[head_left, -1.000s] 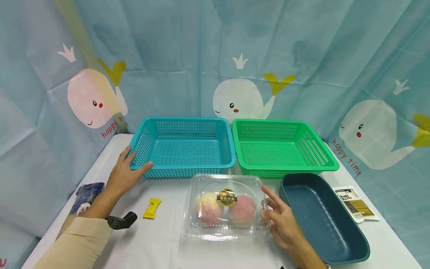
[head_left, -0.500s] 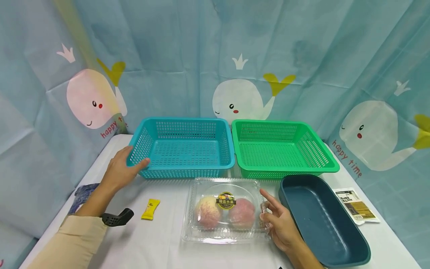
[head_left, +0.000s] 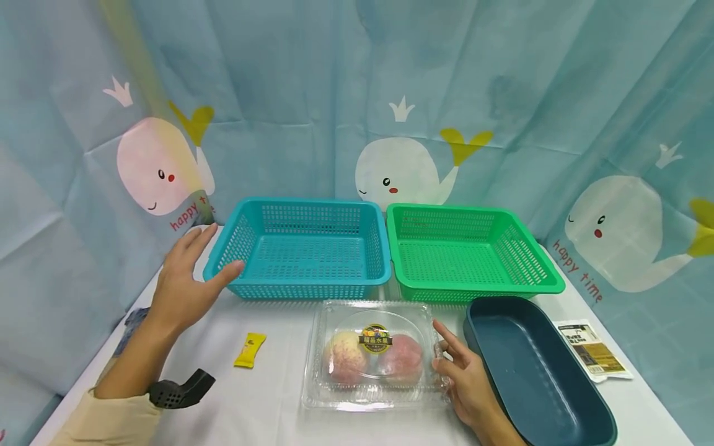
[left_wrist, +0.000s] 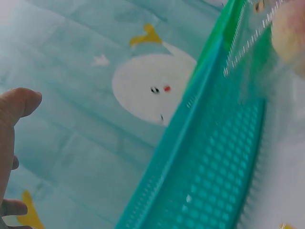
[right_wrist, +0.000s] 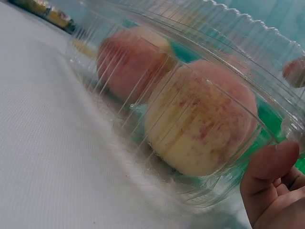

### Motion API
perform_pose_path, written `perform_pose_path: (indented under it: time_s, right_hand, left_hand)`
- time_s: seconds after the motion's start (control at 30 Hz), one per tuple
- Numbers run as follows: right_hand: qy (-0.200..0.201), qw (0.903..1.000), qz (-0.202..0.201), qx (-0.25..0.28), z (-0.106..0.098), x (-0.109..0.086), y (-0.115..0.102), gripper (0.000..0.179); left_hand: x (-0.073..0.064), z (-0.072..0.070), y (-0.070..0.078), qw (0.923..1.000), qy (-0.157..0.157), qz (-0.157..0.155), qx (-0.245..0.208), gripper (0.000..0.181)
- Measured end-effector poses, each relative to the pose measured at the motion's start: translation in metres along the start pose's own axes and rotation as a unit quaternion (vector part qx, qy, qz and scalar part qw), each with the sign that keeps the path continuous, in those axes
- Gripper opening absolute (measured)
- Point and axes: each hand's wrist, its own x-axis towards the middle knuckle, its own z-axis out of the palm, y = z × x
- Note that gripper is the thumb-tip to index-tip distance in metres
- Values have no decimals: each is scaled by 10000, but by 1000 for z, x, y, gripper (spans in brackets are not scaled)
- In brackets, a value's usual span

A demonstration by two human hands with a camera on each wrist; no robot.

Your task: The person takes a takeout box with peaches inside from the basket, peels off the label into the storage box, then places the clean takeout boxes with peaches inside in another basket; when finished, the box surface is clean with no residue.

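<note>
In the head view a clear plastic clamshell box (head_left: 372,396) with two peaches (head_left: 347,358) inside and a round label on its lid lies on the table. My right hand (head_left: 467,378) pinches the box's right edge, thumb in front and index finger stretched along the lid. The right wrist view shows the thumb (right_wrist: 272,160) at the box's corner, close to the peaches. My left hand (head_left: 181,285) is in the air just left of the blue basket (head_left: 312,290), fingers spread, holding nothing. In the left wrist view its thumb (left_wrist: 21,102) stands apart from the basket.
A green basket (head_left: 474,291) touches the blue one on its right. A dark blue tub (head_left: 524,365) stands right of my right hand, with a white and brown packet (head_left: 595,350) beyond it. A small yellow packet (head_left: 250,350) lies left of the box. A dark packet (head_left: 134,322) is partly behind my left arm.
My left hand held the blue basket's left rim and shifted it slightly left, then let go and drew back left. The right hand keeps its grip on the box, which has barely moved.
</note>
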Motion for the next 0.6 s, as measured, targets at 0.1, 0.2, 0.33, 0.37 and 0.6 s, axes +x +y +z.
perform_pose_path:
  time_s: [0.1,0.2,0.33,0.37,0.6]
  right_hand:
    - [-31,10000,-38,-5,0,-1,1,69]
    - [-20,10000,-62,16,0,-2,2,69]
    - [-53,9999,-124,-3,0,-3,1,68]
    - [-69,9999,-139,-6,0,-3,1,67]
    - [-137,9993,-277,-197,1,-2,0,66]
  left_hand:
    - [-9,-4,10,9995,132,192,-199,74]
    - [-16,-6,19,9978,93,378,-537,72]
    - [-25,-6,30,9939,-81,563,-948,71]
    - [-27,-6,32,9926,-133,593,-1051,71]
    - [-43,1,47,9871,-510,649,-1371,72]
